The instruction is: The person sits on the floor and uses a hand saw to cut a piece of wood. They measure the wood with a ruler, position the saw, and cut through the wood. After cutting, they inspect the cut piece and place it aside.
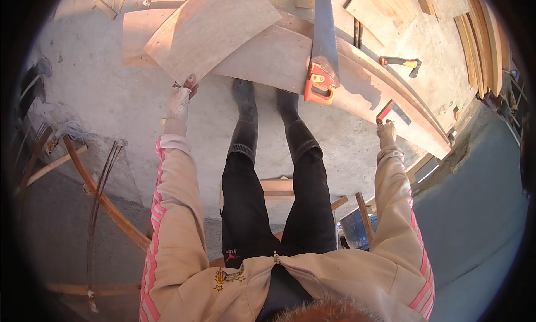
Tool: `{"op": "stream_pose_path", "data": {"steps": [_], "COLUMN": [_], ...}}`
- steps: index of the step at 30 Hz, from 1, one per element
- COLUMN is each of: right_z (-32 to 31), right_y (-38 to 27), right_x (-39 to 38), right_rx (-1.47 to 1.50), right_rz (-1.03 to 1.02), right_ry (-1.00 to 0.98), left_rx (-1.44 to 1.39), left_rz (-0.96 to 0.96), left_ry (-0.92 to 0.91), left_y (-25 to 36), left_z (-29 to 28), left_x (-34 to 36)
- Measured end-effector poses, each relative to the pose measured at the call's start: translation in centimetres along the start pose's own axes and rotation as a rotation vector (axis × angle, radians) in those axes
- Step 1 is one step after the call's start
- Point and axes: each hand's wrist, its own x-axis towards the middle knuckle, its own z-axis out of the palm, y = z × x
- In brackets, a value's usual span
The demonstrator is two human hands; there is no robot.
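My left hand [180,100], in a pale work glove, pinches the near corner of a plywood sheet [215,29]. This sheet lies slanted over a long, curved plywood panel [262,57] in front of my boots. At the panel's right end, my right hand [386,133] is closed at the red part of a small try square [401,113], whose dark blade reaches over the wood. Between my hands a handsaw [325,37] rests across the panel, its red and orange handle toward me.
A hatchet [414,65] with a dark, red and yellow handle lies beyond the panel. Curved wooden strips [474,48] are stacked at the far right. Rods and a curved timber piece [100,193] stand at my left. A blue container [354,228] sits beside my right leg.
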Motion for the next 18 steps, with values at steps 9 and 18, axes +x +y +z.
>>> {"op": "stream_pose_path", "data": {"steps": [9,18], "right_z": [8.6,3.8], "right_y": [14.9,6.0], "right_x": [19.5,11.0], "right_rx": [0.321,0.728], "right_rz": [0.161,-0.095], "right_ry": [0.047,0.0], "left_rx": [0.164,0.308], "left_rz": [0.139,0.235], "left_ry": [0.078,0.14], "left_y": [-1.1,2.6], "left_z": [2.0,2.6], "left_x": [1.9,0.1]}}
